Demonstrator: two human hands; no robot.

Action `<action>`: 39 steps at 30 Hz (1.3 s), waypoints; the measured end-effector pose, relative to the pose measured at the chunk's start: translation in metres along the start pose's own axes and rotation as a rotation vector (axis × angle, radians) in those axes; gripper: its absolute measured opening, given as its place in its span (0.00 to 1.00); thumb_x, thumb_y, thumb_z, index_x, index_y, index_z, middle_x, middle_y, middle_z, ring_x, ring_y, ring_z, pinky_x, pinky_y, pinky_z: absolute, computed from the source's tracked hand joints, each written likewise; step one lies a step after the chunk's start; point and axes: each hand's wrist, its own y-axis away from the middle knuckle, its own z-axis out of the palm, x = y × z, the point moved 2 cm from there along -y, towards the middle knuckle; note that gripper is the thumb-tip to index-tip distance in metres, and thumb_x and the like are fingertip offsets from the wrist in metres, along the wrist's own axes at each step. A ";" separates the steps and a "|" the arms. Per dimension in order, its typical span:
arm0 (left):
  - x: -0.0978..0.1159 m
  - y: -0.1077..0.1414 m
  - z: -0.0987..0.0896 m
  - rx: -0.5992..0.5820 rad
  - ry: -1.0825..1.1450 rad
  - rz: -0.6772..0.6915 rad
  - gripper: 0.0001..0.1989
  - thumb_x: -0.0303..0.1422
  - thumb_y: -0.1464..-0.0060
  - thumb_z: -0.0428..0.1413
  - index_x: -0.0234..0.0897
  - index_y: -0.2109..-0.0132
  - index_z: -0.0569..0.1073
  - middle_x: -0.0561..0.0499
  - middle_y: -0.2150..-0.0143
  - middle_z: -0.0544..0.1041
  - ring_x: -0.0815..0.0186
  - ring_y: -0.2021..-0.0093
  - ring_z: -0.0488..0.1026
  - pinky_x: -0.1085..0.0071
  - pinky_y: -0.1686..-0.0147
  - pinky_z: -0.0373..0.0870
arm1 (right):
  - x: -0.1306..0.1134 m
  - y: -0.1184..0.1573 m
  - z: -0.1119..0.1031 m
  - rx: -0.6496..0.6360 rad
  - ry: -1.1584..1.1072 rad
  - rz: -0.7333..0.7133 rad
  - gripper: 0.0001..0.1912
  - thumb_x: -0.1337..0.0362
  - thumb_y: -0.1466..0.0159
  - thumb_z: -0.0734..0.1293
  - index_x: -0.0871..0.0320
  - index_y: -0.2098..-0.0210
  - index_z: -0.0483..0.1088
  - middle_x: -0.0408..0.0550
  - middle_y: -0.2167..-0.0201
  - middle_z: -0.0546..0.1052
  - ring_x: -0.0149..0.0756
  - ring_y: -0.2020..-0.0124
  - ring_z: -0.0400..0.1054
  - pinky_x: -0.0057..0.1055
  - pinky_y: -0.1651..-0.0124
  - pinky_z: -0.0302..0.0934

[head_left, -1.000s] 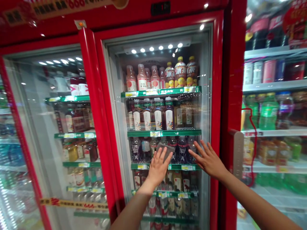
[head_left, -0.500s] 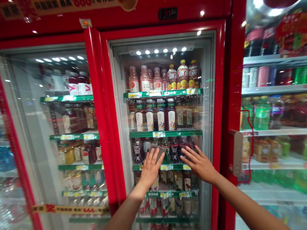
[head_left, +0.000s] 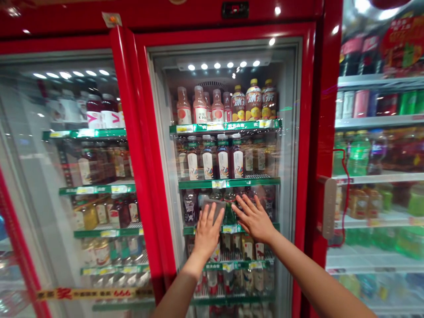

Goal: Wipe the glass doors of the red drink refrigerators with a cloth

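My left hand (head_left: 208, 232) lies flat with its fingers stretched out over a thin grey piece (head_left: 219, 208), which looks like a cloth, in front of the fridge's glass door (head_left: 228, 190). Its palm covers part of this piece. To its right, my right hand (head_left: 255, 218) is spread, palm toward the same glass, holding nothing. Whether its fingertips touch the pane I cannot tell. Behind the glass, dark bottles (head_left: 190, 207) stand on the shelf level with both hands.
The red door frame (head_left: 308, 132) surrounds the glass. Another fridge door (head_left: 29, 176) is at the left. On the right are a long beige handle (head_left: 329, 207), a red cord (head_left: 346, 194) and lit drink shelves (head_left: 371, 182). A small display (head_left: 235, 9) sits above.
My right hand has moved left and slightly up, closer to my left hand. My left hand and the grey piece have shifted slightly left. The view has tilted a little downward.
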 end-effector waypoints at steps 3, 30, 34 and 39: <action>-0.011 -0.020 -0.006 -0.014 0.018 0.018 0.41 0.20 0.40 0.53 0.52 0.26 0.50 0.48 0.23 0.50 0.53 0.24 0.41 0.49 0.29 0.55 | 0.001 0.001 0.004 0.001 0.014 -0.009 0.38 0.51 0.31 0.63 0.50 0.26 0.48 0.51 0.25 0.51 0.49 0.24 0.40 0.56 0.26 0.23; -0.071 0.013 -0.022 -0.032 0.009 -0.269 0.42 0.21 0.39 0.52 0.47 0.25 0.43 0.42 0.22 0.39 0.48 0.24 0.36 0.44 0.30 0.53 | -0.005 0.013 0.009 0.032 -0.055 0.061 0.40 0.55 0.31 0.65 0.42 0.26 0.43 0.48 0.26 0.50 0.49 0.26 0.46 0.56 0.26 0.34; -0.091 -0.005 -0.034 0.070 -0.020 -0.419 0.39 0.25 0.36 0.51 0.41 0.24 0.43 0.38 0.22 0.36 0.47 0.24 0.34 0.44 0.29 0.51 | -0.007 0.013 0.008 0.034 -0.034 0.067 0.42 0.54 0.32 0.65 0.42 0.26 0.40 0.47 0.25 0.48 0.50 0.26 0.45 0.57 0.27 0.35; -0.074 0.053 -0.021 -0.004 -0.041 -0.431 0.41 0.28 0.35 0.51 0.41 0.24 0.36 0.35 0.22 0.32 0.44 0.24 0.36 0.42 0.32 0.57 | -0.009 0.012 0.005 0.025 -0.041 0.074 0.42 0.55 0.32 0.65 0.41 0.26 0.40 0.46 0.25 0.47 0.50 0.25 0.45 0.57 0.26 0.35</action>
